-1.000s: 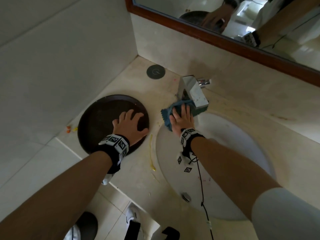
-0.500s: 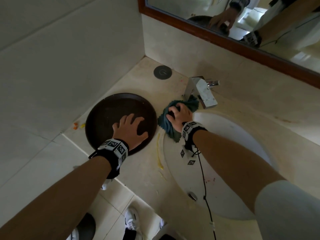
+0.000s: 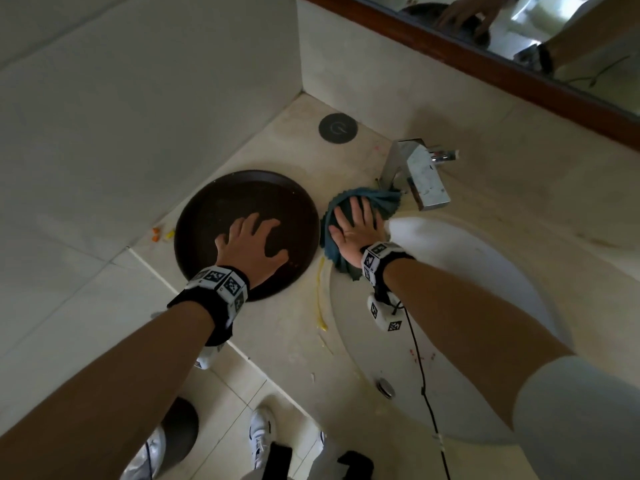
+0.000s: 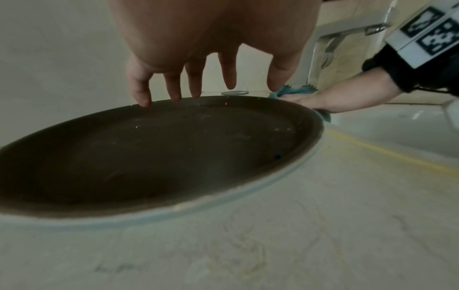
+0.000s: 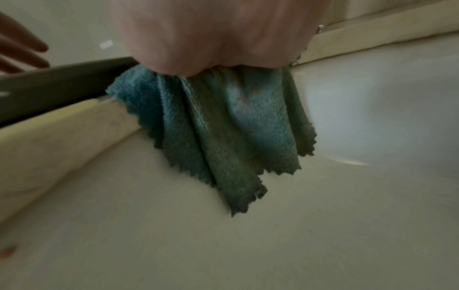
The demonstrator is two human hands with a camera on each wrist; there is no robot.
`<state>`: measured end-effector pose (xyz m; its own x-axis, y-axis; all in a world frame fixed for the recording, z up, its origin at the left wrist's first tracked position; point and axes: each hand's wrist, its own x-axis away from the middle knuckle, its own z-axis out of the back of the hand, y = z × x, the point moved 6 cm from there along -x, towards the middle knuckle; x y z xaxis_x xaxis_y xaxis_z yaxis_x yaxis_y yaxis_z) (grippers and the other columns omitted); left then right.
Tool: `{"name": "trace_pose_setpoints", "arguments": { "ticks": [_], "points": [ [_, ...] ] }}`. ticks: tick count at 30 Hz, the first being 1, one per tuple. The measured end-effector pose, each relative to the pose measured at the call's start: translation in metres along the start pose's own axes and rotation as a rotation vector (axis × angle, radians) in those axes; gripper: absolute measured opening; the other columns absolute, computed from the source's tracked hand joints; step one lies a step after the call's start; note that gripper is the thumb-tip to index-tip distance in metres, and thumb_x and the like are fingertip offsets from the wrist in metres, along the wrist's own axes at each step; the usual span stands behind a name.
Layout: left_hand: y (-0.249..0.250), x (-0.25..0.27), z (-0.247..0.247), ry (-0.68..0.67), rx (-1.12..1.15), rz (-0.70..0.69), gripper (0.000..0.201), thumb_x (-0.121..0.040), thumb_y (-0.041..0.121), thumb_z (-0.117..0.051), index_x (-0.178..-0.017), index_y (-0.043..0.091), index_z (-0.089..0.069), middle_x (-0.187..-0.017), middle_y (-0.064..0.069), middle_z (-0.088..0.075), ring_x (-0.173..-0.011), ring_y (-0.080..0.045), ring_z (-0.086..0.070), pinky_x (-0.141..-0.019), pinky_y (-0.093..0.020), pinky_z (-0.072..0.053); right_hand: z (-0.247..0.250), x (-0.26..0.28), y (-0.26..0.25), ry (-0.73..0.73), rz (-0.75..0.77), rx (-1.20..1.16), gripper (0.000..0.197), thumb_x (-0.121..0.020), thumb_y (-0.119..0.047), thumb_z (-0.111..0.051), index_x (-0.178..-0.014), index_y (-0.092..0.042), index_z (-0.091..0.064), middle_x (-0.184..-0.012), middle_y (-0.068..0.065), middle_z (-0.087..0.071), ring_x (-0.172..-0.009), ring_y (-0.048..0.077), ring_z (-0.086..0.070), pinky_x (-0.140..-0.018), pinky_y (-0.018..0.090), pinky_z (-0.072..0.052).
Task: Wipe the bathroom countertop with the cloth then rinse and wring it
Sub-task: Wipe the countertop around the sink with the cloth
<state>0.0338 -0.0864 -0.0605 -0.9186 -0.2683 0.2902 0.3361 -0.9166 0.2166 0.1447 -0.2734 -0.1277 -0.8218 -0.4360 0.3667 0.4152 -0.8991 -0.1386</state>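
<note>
Cloth (image 3: 360,202) lies mostly hidden beneath right hand (image 3: 356,233), fingers flat.

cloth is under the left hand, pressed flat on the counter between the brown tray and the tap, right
Wrong hand. The head view shows the right hand pressing the cloth flat between the brown tray and the tap; the left hand rests on the tray.

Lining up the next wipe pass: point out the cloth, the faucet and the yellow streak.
cloth (image 3: 382,201): head view, bunched folds beyond the fingertips.
faucet (image 3: 424,178): head view, flat top of the spout.
yellow streak (image 3: 319,299): head view, middle of the line.
</note>
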Motion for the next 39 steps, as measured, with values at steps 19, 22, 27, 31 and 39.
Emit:
{"name": "trace_pose_setpoints", "arguments": {
  "ticks": [19,22,27,31,39],
  "points": [
    [-0.025,0.052,-0.005,-0.039,-0.037,-0.210,0.061,-0.085,0.054,-0.050,-0.140,0.041,-0.028,-0.157,-0.003,-0.017,-0.144,-0.029,-0.013,-0.112,-0.056,-0.018,-0.065,0.120,-0.071,-0.068,0.113,0.020,0.058,-0.099,-0.037,-0.016,-0.149,-0.008,-0.025,-0.161,0.014,0.000,-0.149,0.031,0.006,-0.118,0.047,-0.018],
    [-0.022,0.058,-0.007,-0.058,-0.054,-0.259,0.062,-0.085,0.055,-0.049,-0.140,0.040,-0.026,-0.157,-0.003,-0.016,-0.144,-0.029,-0.013,-0.111,-0.057,-0.018,-0.076,0.147,-0.072,-0.101,0.070,0.053,0.058,-0.099,-0.037,-0.014,-0.149,-0.009,-0.025,-0.161,0.013,0.000,-0.148,0.032,0.007,-0.118,0.047,-0.019],
    [-0.015,0.062,-0.006,-0.063,-0.078,-0.307,0.062,-0.085,0.056,-0.047,-0.141,0.040,-0.026,-0.158,-0.002,-0.015,-0.144,-0.029,-0.012,-0.111,-0.057,-0.018,-0.073,0.183,-0.071,-0.087,-0.009,-0.035,0.056,-0.105,-0.027,-0.024,-0.153,-0.008,-0.004,-0.161,0.011,0.010,-0.149,0.025,0.005,-0.120,0.037,-0.013],
    [-0.007,0.058,-0.008,-0.072,-0.096,-0.316,0.062,-0.085,0.057,-0.047,-0.141,0.041,-0.025,-0.158,-0.001,-0.014,-0.145,-0.028,-0.011,-0.112,-0.057,-0.018,-0.073,0.179,-0.073,-0.153,-0.001,-0.045,0.054,-0.105,-0.026,-0.025,-0.153,-0.007,-0.008,-0.161,0.012,0.010,-0.149,0.026,0.006,-0.120,0.041,-0.011],
    [0.000,0.036,-0.011,-0.068,-0.072,-0.240,0.063,-0.085,0.055,-0.049,-0.142,0.041,-0.026,-0.159,-0.001,-0.014,-0.145,-0.027,-0.009,-0.112,-0.057,-0.016,-0.058,0.120,-0.069,-0.122,-0.053,-0.162,0.060,-0.103,-0.033,-0.024,-0.154,-0.012,0.000,-0.160,0.013,0.014,-0.149,0.028,0.005,-0.119,0.039,-0.012]
  ]
}}
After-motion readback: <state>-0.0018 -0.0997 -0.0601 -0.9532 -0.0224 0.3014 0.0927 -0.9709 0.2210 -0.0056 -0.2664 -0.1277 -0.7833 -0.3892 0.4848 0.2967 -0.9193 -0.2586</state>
